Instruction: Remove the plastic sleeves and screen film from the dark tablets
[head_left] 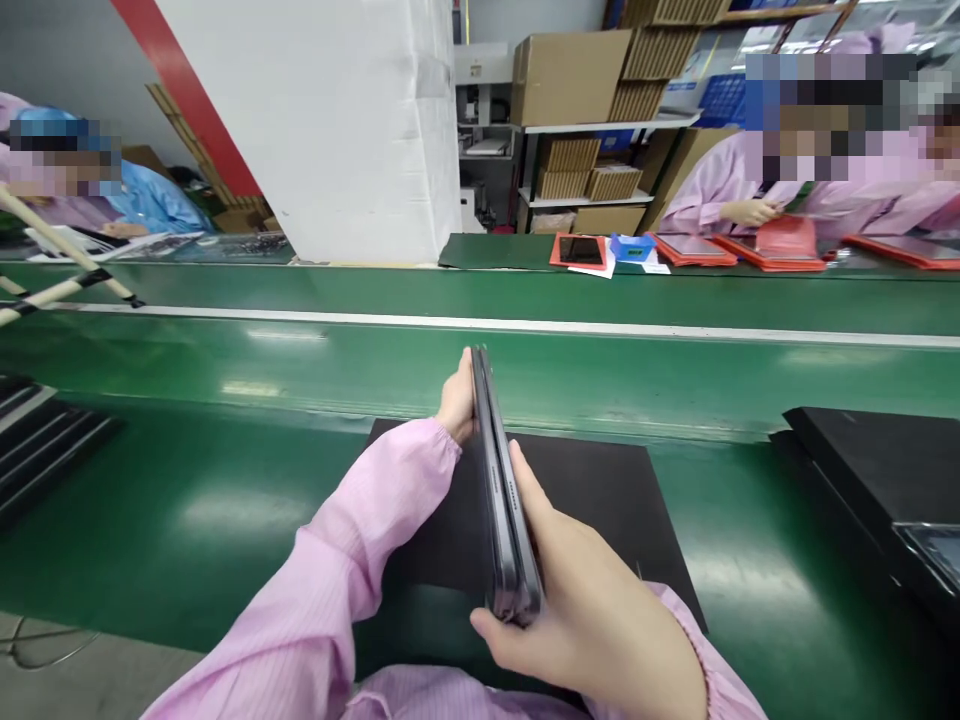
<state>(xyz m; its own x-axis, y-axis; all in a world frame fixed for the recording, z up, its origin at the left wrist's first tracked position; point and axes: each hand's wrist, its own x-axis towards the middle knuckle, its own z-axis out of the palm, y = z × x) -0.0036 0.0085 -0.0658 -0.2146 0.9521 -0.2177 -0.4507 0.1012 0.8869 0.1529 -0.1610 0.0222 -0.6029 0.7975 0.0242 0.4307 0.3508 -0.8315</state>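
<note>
Left hand (456,400) and right hand (577,625) clamp a slim dark-grey tablet (501,480) between them, the left at its far end, the right around its near end. Tablet held edge-on, long axis pointing away from the wearer, above a black mat (592,500) on a green conveyor belt (480,375). Beyond the belt: a co-worker's hand (750,212) above red tablet trays (772,250); cardboard boxes (570,78) on shelves.

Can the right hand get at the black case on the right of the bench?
Probably yes: only green bench lies between the right hand and the black case, but that hand must first release the dark device.
</note>
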